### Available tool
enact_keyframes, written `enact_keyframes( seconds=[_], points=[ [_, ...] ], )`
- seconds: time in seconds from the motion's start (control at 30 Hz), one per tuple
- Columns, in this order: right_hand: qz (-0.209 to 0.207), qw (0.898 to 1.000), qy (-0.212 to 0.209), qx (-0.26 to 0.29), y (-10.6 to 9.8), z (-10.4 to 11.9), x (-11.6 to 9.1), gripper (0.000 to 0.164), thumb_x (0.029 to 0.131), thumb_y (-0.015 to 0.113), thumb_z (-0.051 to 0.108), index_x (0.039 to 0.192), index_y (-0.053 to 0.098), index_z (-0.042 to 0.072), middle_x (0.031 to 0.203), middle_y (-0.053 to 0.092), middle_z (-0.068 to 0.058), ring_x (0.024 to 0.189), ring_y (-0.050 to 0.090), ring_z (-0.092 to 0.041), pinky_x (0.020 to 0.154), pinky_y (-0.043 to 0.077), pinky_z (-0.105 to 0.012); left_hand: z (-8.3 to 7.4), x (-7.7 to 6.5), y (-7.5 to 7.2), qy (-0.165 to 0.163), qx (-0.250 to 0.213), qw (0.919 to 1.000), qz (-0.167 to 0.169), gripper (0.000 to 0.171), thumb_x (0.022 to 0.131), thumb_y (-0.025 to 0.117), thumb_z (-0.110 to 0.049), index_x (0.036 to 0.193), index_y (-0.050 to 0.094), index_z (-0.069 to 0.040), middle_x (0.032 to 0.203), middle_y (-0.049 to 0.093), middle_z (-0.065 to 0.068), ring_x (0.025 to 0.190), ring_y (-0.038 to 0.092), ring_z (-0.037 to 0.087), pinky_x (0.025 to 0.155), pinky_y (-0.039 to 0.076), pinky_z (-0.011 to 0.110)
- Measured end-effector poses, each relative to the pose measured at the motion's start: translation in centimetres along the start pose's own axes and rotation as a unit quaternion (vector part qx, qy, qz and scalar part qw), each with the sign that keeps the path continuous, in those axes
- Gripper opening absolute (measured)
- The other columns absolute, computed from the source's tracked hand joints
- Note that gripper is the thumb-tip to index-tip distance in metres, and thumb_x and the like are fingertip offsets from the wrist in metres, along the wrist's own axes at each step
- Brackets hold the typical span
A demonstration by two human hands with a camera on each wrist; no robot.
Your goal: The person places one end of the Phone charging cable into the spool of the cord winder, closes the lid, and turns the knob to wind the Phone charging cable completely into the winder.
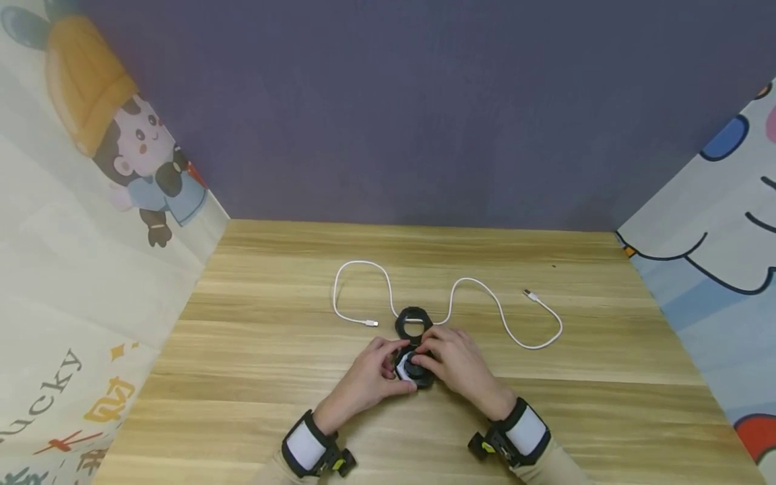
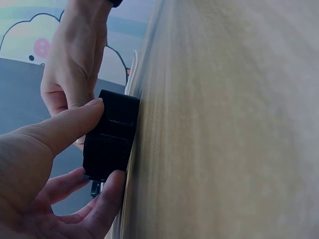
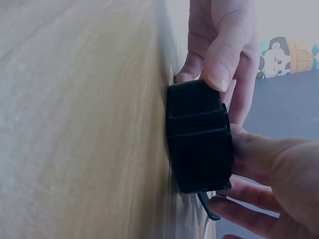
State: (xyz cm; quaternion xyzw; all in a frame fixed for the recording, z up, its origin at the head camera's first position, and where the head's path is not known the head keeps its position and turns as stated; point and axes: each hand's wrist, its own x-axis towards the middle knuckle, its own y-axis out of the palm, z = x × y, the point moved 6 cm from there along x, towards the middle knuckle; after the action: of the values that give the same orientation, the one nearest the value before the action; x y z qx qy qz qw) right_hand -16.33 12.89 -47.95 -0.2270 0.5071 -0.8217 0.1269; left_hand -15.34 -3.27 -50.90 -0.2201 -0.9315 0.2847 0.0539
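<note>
Before a dark wall (image 1: 388,114), between printed side panels (image 1: 73,269), works at a wood-grain table (image 1: 242,350); with left hand (image 1: 370,378), grips by its edges, between thumb and fingers, a black case (image 3: 202,144) resting on the table; with bent fingers of the right hand (image 1: 461,360), touches the case's open face, though cannot tell whether pinching anything inside; shows just beyond the case a black ring (image 1: 401,326), with white cable (image 1: 499,311) visible through its hole and curving away to both sides, ending in a small plug (image 1: 372,323) leftward, a larger plug (image 1: 531,296) rightward.
</note>
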Motion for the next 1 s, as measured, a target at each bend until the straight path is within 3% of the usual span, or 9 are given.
enact_keyframes(
  seconds=[0.37,0.6,0.77,1.0],
  points=[
    [-0.001,1.0,-0.001,0.019,0.1,0.0,-0.1,0.011,0.088,0.083,0.029,0.09,0.08,0.018,0.102,0.069,0.004,0.096,0.067,-0.016,0.087,0.053,-0.045,-0.2,0.0,0.0,0.0,0.013,0.9999,0.0,0.075,0.081,0.09,-0.032,0.143,0.058,-0.007,0.115,0.057,0.005,0.084,0.057,0.008,0.072,0.052,0.018],
    [-0.029,0.998,-0.013,0.045,-0.1,-0.2,-0.3,0.012,0.09,0.081,0.027,0.093,0.078,0.016,0.097,0.071,0.005,0.092,0.068,-0.015,0.086,0.056,-0.043,-0.6,-0.2,0.0,0.014,0.019,0.9997,-0.007,0.073,0.08,0.091,-0.03,0.142,0.06,-0.007,0.114,0.058,0.005,0.083,0.057,0.009,0.072,0.052,0.019],
    [-0.054,0.996,-0.008,0.068,-0.7,-1.2,-0.2,0.009,0.096,0.075,0.024,0.096,0.076,0.016,0.097,0.071,0.005,0.091,0.068,-0.014,0.081,0.059,-0.037,-0.7,-0.2,0.0,0.012,0.021,0.9997,-0.009,0.075,0.08,0.09,-0.03,0.144,0.058,-0.007,0.115,0.059,0.006,0.083,0.057,0.01,0.072,0.051,0.019],
    [-0.071,0.994,-0.02,0.079,-1.7,-3.0,0.5,0.01,0.095,0.076,0.018,0.102,0.076,0.01,0.101,0.071,0.0,0.093,0.069,-0.017,0.081,0.06,-0.038,-0.7,-0.4,0.2,0.009,0.03,0.9995,-0.009,0.083,0.082,0.087,-0.034,0.151,0.05,-0.007,0.12,0.06,0.007,0.086,0.06,0.01,0.075,0.053,0.02]
  ],
)
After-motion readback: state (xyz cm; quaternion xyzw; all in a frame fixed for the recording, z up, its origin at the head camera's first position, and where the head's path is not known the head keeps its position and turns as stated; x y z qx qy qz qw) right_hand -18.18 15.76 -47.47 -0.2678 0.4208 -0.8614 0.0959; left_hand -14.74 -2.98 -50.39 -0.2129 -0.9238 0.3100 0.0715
